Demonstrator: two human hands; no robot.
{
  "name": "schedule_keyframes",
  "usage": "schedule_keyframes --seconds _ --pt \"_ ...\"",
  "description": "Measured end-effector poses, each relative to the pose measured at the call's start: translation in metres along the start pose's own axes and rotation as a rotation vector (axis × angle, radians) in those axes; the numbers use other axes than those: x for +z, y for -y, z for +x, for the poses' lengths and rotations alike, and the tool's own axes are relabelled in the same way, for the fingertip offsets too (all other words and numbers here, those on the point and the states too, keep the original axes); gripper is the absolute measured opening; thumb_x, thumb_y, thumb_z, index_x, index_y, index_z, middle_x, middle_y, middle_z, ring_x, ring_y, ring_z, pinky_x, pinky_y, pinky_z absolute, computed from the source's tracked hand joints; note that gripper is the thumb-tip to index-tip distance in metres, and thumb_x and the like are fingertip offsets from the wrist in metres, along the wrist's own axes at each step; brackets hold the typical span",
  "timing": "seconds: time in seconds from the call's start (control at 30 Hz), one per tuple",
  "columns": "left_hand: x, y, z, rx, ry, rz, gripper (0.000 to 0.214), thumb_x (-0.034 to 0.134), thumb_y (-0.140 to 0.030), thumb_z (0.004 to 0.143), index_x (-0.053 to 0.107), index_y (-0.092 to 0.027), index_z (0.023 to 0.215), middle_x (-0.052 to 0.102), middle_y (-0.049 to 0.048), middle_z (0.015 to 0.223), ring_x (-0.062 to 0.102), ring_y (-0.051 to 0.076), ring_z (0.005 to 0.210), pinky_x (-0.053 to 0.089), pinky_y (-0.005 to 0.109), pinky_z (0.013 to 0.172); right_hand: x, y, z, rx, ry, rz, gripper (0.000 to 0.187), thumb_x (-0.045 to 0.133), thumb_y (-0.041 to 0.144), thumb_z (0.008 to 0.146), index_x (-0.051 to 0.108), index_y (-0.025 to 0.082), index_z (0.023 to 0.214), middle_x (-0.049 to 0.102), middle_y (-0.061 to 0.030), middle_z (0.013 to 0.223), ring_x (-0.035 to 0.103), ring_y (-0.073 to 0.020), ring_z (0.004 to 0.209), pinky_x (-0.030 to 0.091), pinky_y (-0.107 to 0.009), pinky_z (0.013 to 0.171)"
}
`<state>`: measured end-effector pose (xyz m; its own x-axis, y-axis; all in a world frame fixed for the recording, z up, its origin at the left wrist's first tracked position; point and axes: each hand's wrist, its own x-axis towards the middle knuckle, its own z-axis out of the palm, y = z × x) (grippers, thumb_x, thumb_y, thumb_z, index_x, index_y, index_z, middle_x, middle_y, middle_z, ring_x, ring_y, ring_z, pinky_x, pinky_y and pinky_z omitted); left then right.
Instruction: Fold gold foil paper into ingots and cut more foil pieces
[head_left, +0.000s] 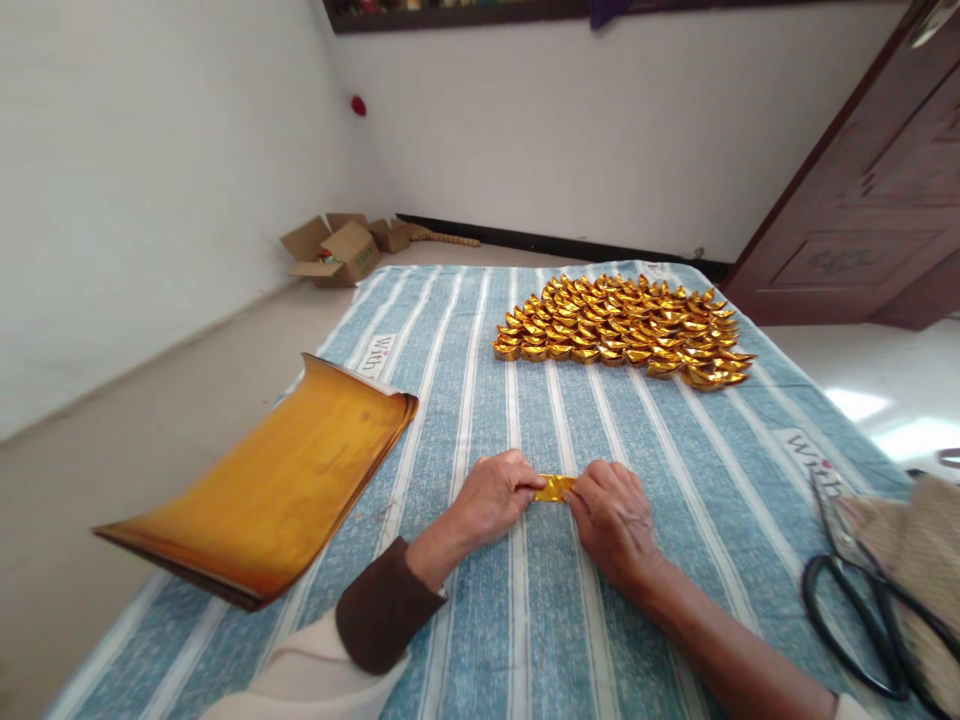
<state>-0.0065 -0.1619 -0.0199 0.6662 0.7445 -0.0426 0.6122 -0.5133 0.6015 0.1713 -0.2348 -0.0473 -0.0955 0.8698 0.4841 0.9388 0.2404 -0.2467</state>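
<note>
A small folded strip of gold foil paper (555, 488) lies level between my hands, just over the striped cloth. My left hand (495, 495) pinches its left end between thumb and fingers. At the right end, my right hand (615, 515) grips it the same way, with fingertips hidden in part. Farther back on the table stand rows of folded gold paper ingots (615, 325), packed closely together. To the left, a stack of large gold foil sheets (277, 470) rests with its edges curling up.
A blue and white striped tablecloth (442, 420) covers the table. Black-handled scissors (855, 590) lie at the right edge beside a beige woven cloth (900, 540). Open cardboard boxes (349, 250) stand on the floor beyond the table. A dark red door (855, 210) is at the right.
</note>
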Motion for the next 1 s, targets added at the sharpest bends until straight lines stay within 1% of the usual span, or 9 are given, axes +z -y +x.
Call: schedule_keyframes --seconds 0.1,0.17,0.23,0.33,0.47,0.6,0.7,0.87,1.0 --pt "-0.003 -0.003 0.001 -0.011 0.025 0.018 0.025 0.055 -0.012 0.081 0.074 -0.025 0.092 0.063 0.0003 0.083 0.059 0.015 0.082 0.043 0.026 0.075 0.0 0.0 0.0 0.0 0.0 -0.004 0.031 0.049 0.02 0.092 0.055 0.019 0.063 0.052 -0.002 0.067 0.043 -0.0168 0.07 0.027 -0.031 0.067" --pt "-0.003 -0.009 0.002 -0.043 0.041 0.036 0.022 0.055 -0.015 0.081 0.074 -0.024 0.089 0.063 0.0003 0.081 0.059 0.015 0.081 0.042 0.026 0.073 0.0 0.001 0.0 0.0 0.0 -0.01 0.03 0.05 0.02 0.092 0.056 0.019 0.063 0.052 -0.0022 0.067 0.042 -0.0169 0.07 0.027 -0.031 0.067" --pt "-0.002 -0.018 0.003 -0.112 0.016 0.067 0.014 0.058 -0.022 0.081 0.072 -0.022 0.083 0.062 0.0005 0.08 0.058 0.016 0.079 0.04 0.026 0.07 0.0 0.001 0.0 -0.008 -0.004 -0.014 0.029 0.05 0.02 0.092 0.056 0.019 0.064 0.052 -0.0023 0.068 0.042 -0.0171 0.07 0.027 -0.031 0.067" --pt "0.003 -0.028 0.005 -0.215 -0.061 0.139 0.011 0.061 -0.029 0.08 0.067 -0.02 0.078 0.062 0.0009 0.08 0.058 0.017 0.077 0.038 0.028 0.069 0.001 0.0 0.0 -0.019 -0.016 -0.02 0.029 0.049 0.019 0.092 0.057 0.019 0.064 0.051 -0.0023 0.068 0.043 -0.0171 0.07 0.027 -0.031 0.067" --pt "0.007 -0.033 0.007 -0.265 -0.079 0.168 0.014 0.066 -0.033 0.076 0.063 -0.02 0.078 0.064 0.001 0.084 0.058 0.018 0.081 0.036 0.029 0.069 0.001 0.0 0.0 -0.024 -0.025 -0.028 0.028 0.05 0.018 0.091 0.056 0.019 0.064 0.051 -0.0022 0.068 0.043 -0.0173 0.071 0.028 -0.031 0.067" --pt "0.002 -0.028 0.01 -0.262 -0.032 0.157 0.015 0.067 -0.034 0.075 0.062 -0.019 0.075 0.064 -0.0004 0.082 0.058 0.017 0.078 0.035 0.029 0.069 0.001 -0.001 0.0 -0.02 -0.027 -0.008 0.028 0.05 0.019 0.091 0.056 0.019 0.064 0.052 -0.0022 0.068 0.043 -0.0174 0.071 0.028 -0.031 0.067" --pt "-0.003 -0.021 0.013 -0.237 0.013 0.107 0.014 0.068 -0.032 0.072 0.062 -0.019 0.072 0.063 -0.0017 0.076 0.058 0.015 0.074 0.036 0.026 0.066 0.001 -0.002 0.0 -0.01 -0.019 0.016 0.028 0.051 0.019 0.091 0.056 0.019 0.064 0.052 -0.0021 0.069 0.044 -0.0171 0.071 0.028 -0.03 0.068" --pt "-0.007 -0.006 0.016 -0.172 0.089 -0.049 0.007 0.065 -0.022 0.067 0.064 -0.018 0.072 0.059 -0.0029 0.069 0.055 0.013 0.068 0.036 0.022 0.06 0.001 -0.003 0.0 0.009 0.007 0.027 0.024 0.055 0.019 0.088 0.057 0.019 0.064 0.053 -0.0019 0.071 0.044 -0.017 0.072 0.028 -0.03 0.069" --pt "-0.007 0.002 0.018 -0.162 0.122 -0.101 0.009 0.062 -0.016 0.064 0.065 -0.017 0.072 0.059 -0.0032 0.067 0.054 0.013 0.065 0.037 0.022 0.059 0.002 -0.004 -0.001 0.017 0.02 0.03 0.021 0.058 0.018 0.086 0.058 0.019 0.066 0.054 -0.0021 0.072 0.044 -0.0172 0.074 0.028 -0.031 0.069"
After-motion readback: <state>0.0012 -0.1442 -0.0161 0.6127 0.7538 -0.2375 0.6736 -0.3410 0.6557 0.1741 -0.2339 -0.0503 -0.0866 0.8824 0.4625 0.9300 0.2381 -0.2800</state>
